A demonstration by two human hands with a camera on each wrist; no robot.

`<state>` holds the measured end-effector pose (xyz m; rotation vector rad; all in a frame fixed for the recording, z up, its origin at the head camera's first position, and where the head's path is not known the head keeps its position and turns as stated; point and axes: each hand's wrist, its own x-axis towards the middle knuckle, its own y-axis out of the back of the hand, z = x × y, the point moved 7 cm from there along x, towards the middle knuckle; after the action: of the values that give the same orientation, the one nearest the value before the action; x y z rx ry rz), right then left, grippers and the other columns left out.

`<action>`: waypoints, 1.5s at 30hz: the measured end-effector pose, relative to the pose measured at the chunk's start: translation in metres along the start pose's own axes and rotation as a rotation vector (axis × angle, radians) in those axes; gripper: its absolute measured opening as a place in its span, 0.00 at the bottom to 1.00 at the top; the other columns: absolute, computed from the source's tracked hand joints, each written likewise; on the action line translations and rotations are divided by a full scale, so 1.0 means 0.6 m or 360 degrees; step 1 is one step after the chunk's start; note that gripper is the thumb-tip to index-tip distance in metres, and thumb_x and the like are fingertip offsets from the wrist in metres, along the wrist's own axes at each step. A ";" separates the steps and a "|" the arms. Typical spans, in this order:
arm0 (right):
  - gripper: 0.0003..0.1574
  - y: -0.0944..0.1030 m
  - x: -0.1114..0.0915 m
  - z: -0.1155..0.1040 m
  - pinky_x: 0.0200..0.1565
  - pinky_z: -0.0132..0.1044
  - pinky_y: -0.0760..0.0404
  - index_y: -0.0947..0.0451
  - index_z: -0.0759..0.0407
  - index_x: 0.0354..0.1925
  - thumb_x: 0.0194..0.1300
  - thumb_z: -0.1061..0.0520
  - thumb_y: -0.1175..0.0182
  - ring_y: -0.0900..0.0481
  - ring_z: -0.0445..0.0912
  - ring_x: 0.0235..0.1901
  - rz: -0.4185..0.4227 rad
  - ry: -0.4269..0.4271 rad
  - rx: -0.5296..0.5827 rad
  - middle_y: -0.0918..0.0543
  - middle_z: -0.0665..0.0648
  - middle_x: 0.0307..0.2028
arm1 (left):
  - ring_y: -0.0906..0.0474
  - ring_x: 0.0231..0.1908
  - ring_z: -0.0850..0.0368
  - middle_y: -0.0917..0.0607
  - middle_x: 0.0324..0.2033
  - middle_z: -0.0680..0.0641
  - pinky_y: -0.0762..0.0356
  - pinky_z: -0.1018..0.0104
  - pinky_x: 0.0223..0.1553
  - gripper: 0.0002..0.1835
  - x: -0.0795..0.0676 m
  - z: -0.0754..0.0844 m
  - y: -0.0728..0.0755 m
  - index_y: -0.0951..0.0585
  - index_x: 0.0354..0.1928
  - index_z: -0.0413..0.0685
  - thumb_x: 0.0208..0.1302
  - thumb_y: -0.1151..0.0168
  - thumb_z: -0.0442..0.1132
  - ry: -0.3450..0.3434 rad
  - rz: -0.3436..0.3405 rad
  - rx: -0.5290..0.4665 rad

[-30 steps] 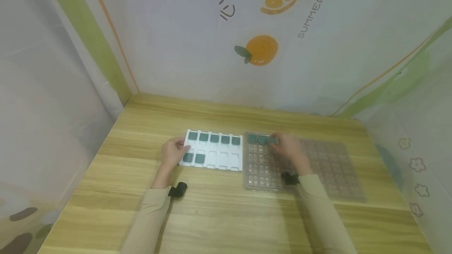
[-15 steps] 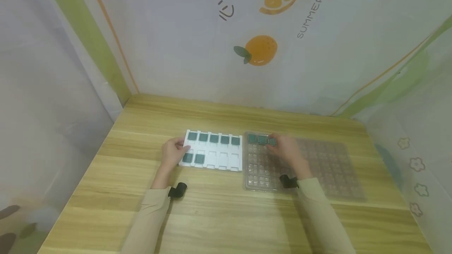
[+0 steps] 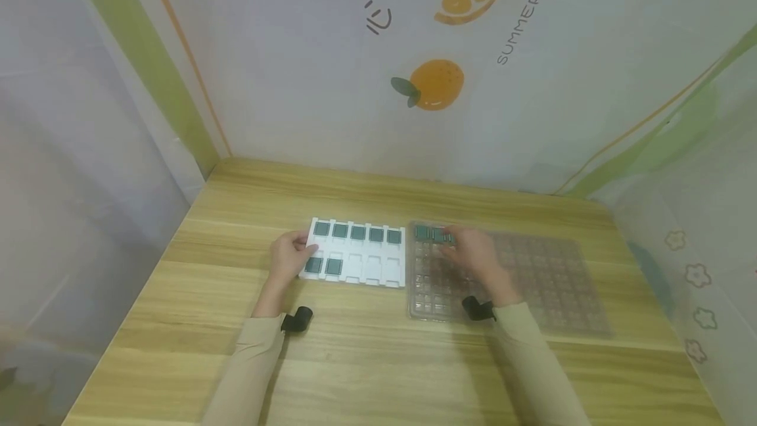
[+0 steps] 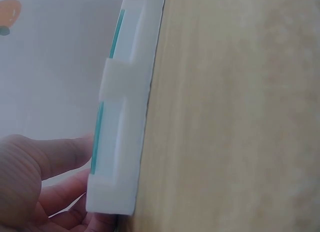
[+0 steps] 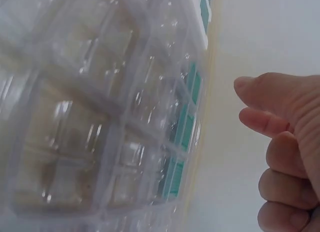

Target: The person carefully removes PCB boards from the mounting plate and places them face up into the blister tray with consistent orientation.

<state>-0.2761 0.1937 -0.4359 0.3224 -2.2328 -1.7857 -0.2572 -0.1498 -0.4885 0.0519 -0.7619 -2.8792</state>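
My left hand [image 3: 289,256] grips the left end of a white tray [image 3: 363,248], thumb on top and fingers at the side and beneath. Thin green square chips [image 3: 357,232] fill its back row. Two more green chips [image 3: 334,266] lie at the left of its front row, and the other front pockets hold nothing. In the left wrist view, teal chip edges [image 4: 98,137] show along the tray's side. My right hand [image 3: 475,255] hovers over a clear plastic tray [image 3: 428,314], thumb and forefinger slightly apart, holding nothing. Three green chips [image 5: 174,177] sit in this tray's back row.
The clear blister tray has many pockets and stretches right beneath my right forearm [image 3: 529,334]. Both trays lie side by side on a wood-grain table [image 3: 355,360]. A printed fabric curtain [image 3: 319,104] stands behind the table and at both sides.
My right hand has let go of the third chip, which now sits in the clear tray's back row. That hand has shifted slightly left. The left hand stays on the white tray.
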 end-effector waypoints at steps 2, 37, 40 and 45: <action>0.23 0.001 0.000 -0.006 0.17 0.33 0.31 0.21 0.58 0.49 0.57 0.49 0.35 0.29 0.40 0.17 -0.0002 0.0000 -0.0011 0.18 0.51 0.23 | 0.22 0.38 0.40 0.19 0.39 0.30 0.22 0.54 0.41 0.19 -0.001 0.000 0.001 0.24 0.49 0.25 0.56 0.36 0.28 -0.0004 0.0000 -0.0001; 0.20 -0.028 0.023 -0.127 0.13 0.29 0.44 0.22 0.57 0.49 0.59 0.51 0.37 0.42 0.39 0.12 -0.0072 0.0250 0.0118 0.36 0.46 0.11 | 0.21 0.38 0.41 0.18 0.39 0.31 0.21 0.54 0.40 0.18 0.002 0.004 0.003 0.23 0.49 0.26 0.56 0.36 0.28 0.0011 0.0011 0.0005; 0.19 -0.032 0.027 -0.137 0.15 0.31 0.40 0.22 0.57 0.48 0.59 0.51 0.36 0.39 0.40 0.13 -0.0075 0.0248 0.0104 0.32 0.48 0.12 | 0.22 0.38 0.41 0.19 0.39 0.31 0.22 0.55 0.40 0.18 0.002 0.004 0.003 0.23 0.49 0.26 0.56 0.36 0.29 0.0018 0.0008 0.0002; 0.19 -0.041 0.030 -0.156 0.14 0.31 0.42 0.22 0.57 0.47 0.59 0.50 0.36 0.42 0.40 0.14 -0.0082 0.0299 0.0073 0.32 0.49 0.13 | 0.22 0.38 0.42 0.19 0.39 0.31 0.22 0.55 0.39 0.19 0.000 0.003 0.001 0.23 0.49 0.27 0.55 0.36 0.29 0.0030 -0.0005 -0.0014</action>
<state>-0.2609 0.0963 -0.4394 0.5386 -2.1539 -1.6557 -0.2574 -0.1498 -0.4867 0.0790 -0.7462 -2.8806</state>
